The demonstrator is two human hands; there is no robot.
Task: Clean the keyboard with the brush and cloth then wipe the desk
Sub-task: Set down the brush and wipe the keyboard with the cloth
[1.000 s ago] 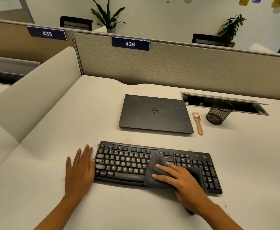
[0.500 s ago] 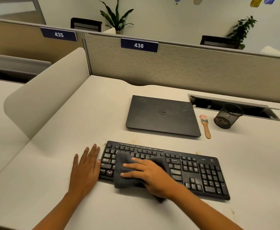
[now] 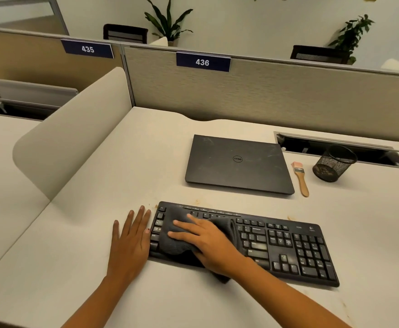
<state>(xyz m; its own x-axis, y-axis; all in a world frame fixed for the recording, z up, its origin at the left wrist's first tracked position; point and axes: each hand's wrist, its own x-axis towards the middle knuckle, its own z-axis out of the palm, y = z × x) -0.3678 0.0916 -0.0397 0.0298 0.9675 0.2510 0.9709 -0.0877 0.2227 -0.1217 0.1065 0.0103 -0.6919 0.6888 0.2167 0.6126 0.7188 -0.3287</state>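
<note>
From the head view, the only one I have, I read this as the cloth stage of cleaning the keyboard (image 3: 276, 247). The right hand (image 3: 208, 242) lies flat on the dark grey cloth (image 3: 174, 249), fingers spread and fairly straight, pressing it onto the left part of the keys rather than clutching it. The cloth is bunched under the palm and hangs a little over the keyboard's near edge. The left hand (image 3: 129, 242) is flat on the worktop (image 3: 87, 233), fingers straight, its side touching the keyboard's left end, seemingly to brace it against sliding.

The brush (image 3: 300, 178) lies untouched just right of the closed laptop (image 3: 237, 162), beside a tipped mesh cup (image 3: 334, 164), well apart from both hands.

The keyboard's middle and number pad on the right are uncovered, and I cannot tell how clean they are. A few brownish specks show on the worktop behind the keyboard.

My judgement: the next move calls for drawing the cloth along the rows with even downward pressure while the left hand steadies the end. The keyboard should then be moved or lifted so the worktop beneath and around it can be wiped.
</note>
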